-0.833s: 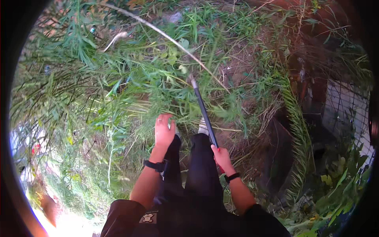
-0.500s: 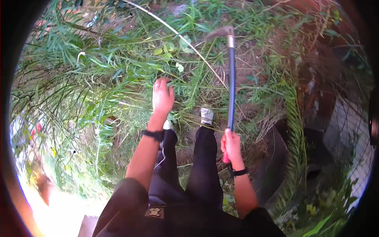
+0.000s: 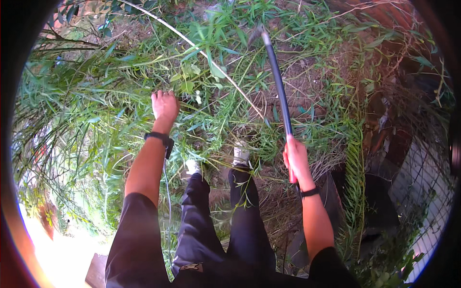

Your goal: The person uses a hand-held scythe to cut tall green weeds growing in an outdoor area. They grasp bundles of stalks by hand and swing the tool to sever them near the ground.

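Observation:
My right hand (image 3: 297, 158) is wrapped round the red lower end of a long-handled sickle (image 3: 278, 86). Its dark shaft points away from me, and the curved blade (image 3: 255, 34) lies at the far end over the greenery, turned to the left and blurred. My left hand (image 3: 165, 104) is closed among the weeds (image 3: 137, 98) on the left, its knuckles up. Green stems run to both sides of the fist; the fingertips are hidden under it. Both hands are apart from each other.
A long pale dry stalk (image 3: 192, 44) slants across the far weeds. My light shoes (image 3: 241, 152) stand in the undergrowth. A wire mesh fence (image 3: 427, 177) edges the right side, with dark sheet-like objects (image 3: 382, 204) beside it. Bare branches (image 3: 60, 129) spread at the left.
My left hand has moved left and gone from open to closed among the weeds. My right hand has shifted right and forward, and the sickle's blade end has tilted left.

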`<action>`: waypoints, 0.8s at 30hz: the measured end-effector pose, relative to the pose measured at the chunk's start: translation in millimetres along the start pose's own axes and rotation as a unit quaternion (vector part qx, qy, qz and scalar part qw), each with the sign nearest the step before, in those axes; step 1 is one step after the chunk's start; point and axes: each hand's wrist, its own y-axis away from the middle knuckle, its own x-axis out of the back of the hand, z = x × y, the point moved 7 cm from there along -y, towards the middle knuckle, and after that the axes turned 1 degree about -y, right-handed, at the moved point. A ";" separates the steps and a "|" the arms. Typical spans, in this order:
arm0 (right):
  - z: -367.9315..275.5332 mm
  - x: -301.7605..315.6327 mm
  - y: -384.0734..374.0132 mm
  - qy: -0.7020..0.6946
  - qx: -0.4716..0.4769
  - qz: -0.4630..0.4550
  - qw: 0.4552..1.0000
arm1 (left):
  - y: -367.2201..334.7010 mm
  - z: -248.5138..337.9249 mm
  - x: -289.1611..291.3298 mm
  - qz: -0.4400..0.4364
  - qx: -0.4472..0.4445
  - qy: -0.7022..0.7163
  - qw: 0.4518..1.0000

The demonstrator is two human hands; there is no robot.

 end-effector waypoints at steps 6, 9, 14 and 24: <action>-76.2 -27.5 -113.9 0.083 0.035 0.031 0.995 | 21.5 38.9 -7.0 0.047 -0.092 -0.026 0.994; -90.9 -33.5 -160.4 0.090 0.020 0.039 0.995 | 20.3 43.6 -1.7 0.054 -0.086 -0.010 0.995; -104.0 -23.6 -182.5 0.204 0.025 0.076 0.976 | 22.6 43.3 5.7 0.083 -0.088 0.034 0.992; -14.2 33.2 -65.3 0.084 -0.051 0.086 0.991 | 46.5 11.0 14.3 0.225 -0.150 0.010 0.963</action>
